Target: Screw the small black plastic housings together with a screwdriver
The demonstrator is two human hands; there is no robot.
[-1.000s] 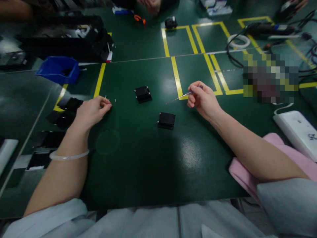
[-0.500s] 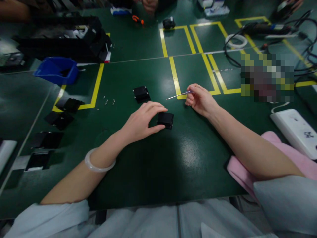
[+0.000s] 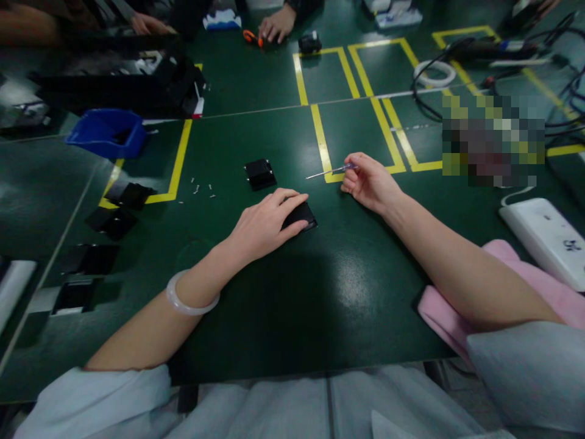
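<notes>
My left hand (image 3: 265, 222) rests around a small flat black part (image 3: 299, 215) on the table, with the thumb along its near side and the fingers over its far side. The hand covers much of that part. In my right hand (image 3: 365, 183) is a slim screwdriver (image 3: 326, 172), its metal shaft pointing left and held above the table, apart from the black part. Just beyond my left hand lies a second black part (image 3: 260, 174) with small shiny screws at its sides. Several tiny loose screws (image 3: 196, 189) are scattered to the left.
Several black parts (image 3: 89, 259) line the left side, below a blue bin (image 3: 107, 134) and a long black crate (image 3: 114, 85). Another person's hand (image 3: 278, 24) is by orange-handled pliers (image 3: 251, 38) at the far side. A white power strip (image 3: 543, 241) and pink cloth (image 3: 507, 259) lie at right.
My left hand has closed in over the black part, which has turned and now sits further under the fingers. My right hand is nearly still. Across the table, a person's hand has come down by the pliers.
</notes>
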